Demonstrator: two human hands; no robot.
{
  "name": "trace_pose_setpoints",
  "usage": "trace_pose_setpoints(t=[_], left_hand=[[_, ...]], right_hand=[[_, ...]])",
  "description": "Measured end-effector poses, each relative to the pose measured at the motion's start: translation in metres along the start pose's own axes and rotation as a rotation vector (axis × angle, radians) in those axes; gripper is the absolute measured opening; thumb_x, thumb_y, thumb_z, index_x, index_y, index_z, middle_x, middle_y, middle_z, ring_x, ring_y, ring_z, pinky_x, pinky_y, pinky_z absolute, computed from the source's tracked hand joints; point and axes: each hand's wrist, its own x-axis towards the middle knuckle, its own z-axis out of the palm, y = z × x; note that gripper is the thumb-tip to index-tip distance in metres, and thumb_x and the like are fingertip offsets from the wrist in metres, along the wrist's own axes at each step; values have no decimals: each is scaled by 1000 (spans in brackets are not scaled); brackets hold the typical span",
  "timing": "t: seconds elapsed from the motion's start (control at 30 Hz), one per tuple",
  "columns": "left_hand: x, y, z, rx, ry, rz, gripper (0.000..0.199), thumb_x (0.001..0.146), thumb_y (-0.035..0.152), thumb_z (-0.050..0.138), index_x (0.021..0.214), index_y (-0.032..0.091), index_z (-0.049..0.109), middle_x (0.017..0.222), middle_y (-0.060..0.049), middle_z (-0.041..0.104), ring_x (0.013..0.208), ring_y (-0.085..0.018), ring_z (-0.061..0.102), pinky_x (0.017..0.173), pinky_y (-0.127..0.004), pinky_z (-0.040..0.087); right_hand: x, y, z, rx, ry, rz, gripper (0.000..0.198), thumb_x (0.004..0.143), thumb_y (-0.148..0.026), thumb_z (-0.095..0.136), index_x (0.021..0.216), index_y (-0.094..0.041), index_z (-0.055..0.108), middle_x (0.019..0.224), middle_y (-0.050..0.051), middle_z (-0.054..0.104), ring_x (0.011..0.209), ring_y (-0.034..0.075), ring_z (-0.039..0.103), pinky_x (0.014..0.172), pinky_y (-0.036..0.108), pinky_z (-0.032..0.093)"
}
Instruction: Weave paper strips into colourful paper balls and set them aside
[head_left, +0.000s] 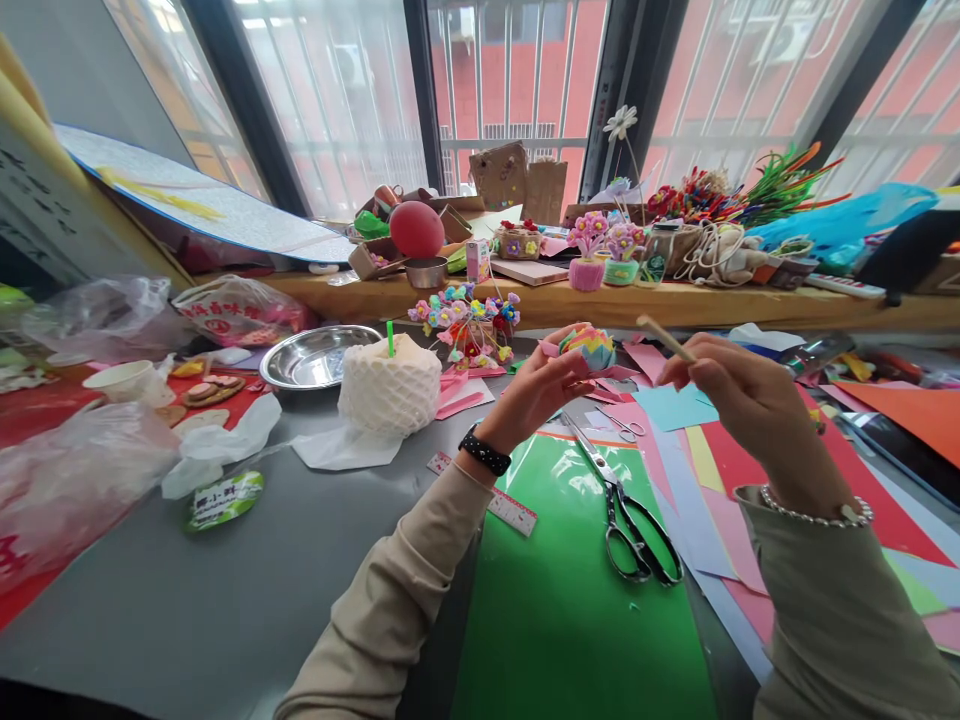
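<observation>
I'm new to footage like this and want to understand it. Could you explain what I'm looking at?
There's no machine here, just a person's two bare hands. The single picture comes from a camera on their head, looking forward and down. The left hand holds a small round multicoloured piece; the right hand holds a thin stick. On the grey table, black-handled scissors lie mostly on a green sheet. Toward the picture's left are a shiny metal dish and a white netted object with a green straw-like stick standing up from it.

hands (534, 385) (742, 395) | left: multicoloured ball (594, 349) | right: wooden stick (664, 339) | scissors (613, 482) on green sheet (562, 620)
</observation>
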Motion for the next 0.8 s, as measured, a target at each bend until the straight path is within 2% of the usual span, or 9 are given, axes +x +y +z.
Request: trace_pose_setpoints(t=[0.1, 0.2, 0.33, 0.4, 0.5, 0.6, 0.8], left_hand=[[2, -3, -3, -28, 0, -6, 35, 75, 25, 56, 110, 21, 50, 82, -2, 59, 81, -14, 60, 67, -22, 43], [2, -5, -5, -31, 23, -1, 34, 75, 25, 57, 108, 21, 52, 76, 0, 58, 77, -13, 60, 65, -21, 43], [1, -2, -2, -20, 45, -5, 40, 74, 24, 57, 113, 23, 48, 69, 3, 56, 71, -11, 59, 69, -23, 44], [1, 0, 0, -9, 70, -9, 42, 74, 23, 58, 114, 23, 47, 69, 3, 56, 69, -10, 59, 72, -25, 44], [1, -1, 2, -11, 104, -10, 42, 71, 21, 60, 112, 22, 49, 71, 2, 58, 65, -8, 57, 67, -22, 44], [1, -4, 2, -35, 84, -24, 40, 70, 19, 61, 109, 21, 52, 77, 1, 60, 61, -6, 55, 62, -21, 44], [1, -5, 1, -45, 47, -53, 38, 72, 19, 60, 109, 21, 52, 75, 0, 60, 63, -8, 55, 63, -23, 44]], right_hand=[[-2, -6, -2, -54, -46, 11, 15, 80, -32, 49, 81, -24, 62, 61, -1, 55, 54, 12, 49, 51, 27, 38], [-4, -13, -2, -15, -26, 72, 17, 81, -29, 49, 96, -25, 56, 55, -4, 56, 49, 11, 51, 48, 26, 39], [-2, -21, 2, -106, -29, -89, 6, 78, -26, 53, 77, -22, 59, 74, 2, 61, 67, 13, 56, 57, 26, 45], [0, -22, 7, -165, -38, -135, 6, 77, -25, 56, 75, -21, 60, 76, 3, 59, 69, 13, 55, 58, 25, 46], [1, -21, 13, -187, -36, -80, 10, 76, -26, 57, 83, -20, 60, 71, 2, 58, 62, 11, 53, 53, 23, 46], [1, -19, 17, -168, -43, -40, 15, 76, -27, 57, 89, -20, 58, 69, 1, 58, 60, 11, 53, 51, 22, 45], [2, -22, 18, -157, -52, -82, 8, 78, -24, 54, 77, -20, 61, 75, 2, 58, 63, 10, 53, 51, 22, 45]])
